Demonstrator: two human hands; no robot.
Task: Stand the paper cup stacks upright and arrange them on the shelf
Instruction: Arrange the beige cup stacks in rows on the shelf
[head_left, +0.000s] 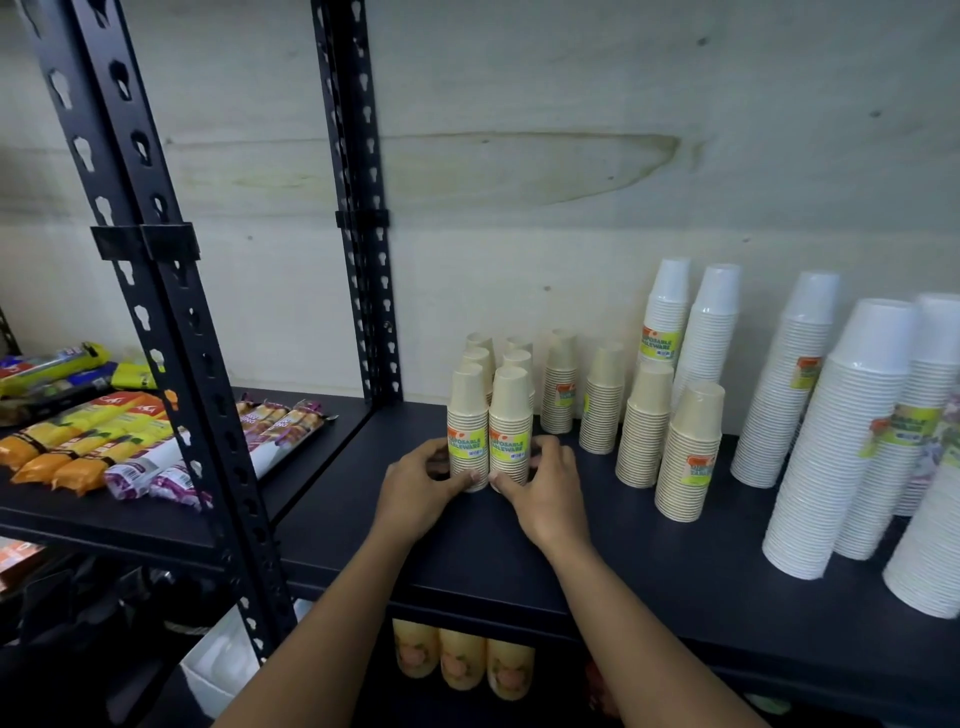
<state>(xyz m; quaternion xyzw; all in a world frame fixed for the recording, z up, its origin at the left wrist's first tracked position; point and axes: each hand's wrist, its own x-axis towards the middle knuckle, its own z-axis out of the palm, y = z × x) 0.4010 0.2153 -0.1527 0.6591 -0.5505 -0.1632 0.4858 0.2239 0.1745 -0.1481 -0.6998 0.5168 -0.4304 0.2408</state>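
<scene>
Head view: left hand (423, 486) and right hand (543, 480) each grasp one upright beige cup stack (467, 431), (510, 423) on the shelf (597, 525).

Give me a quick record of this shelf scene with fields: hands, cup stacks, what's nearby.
left hand: cupping the front-left beige stack at its base
right hand: cupping the front-right beige stack at its base
stack state: both upright, side by side, touching
behind them: more small beige stacks, upright
right side: tall white cup stacks, upright
shelf: dark
left shelf: wrapped snack packs
</scene>
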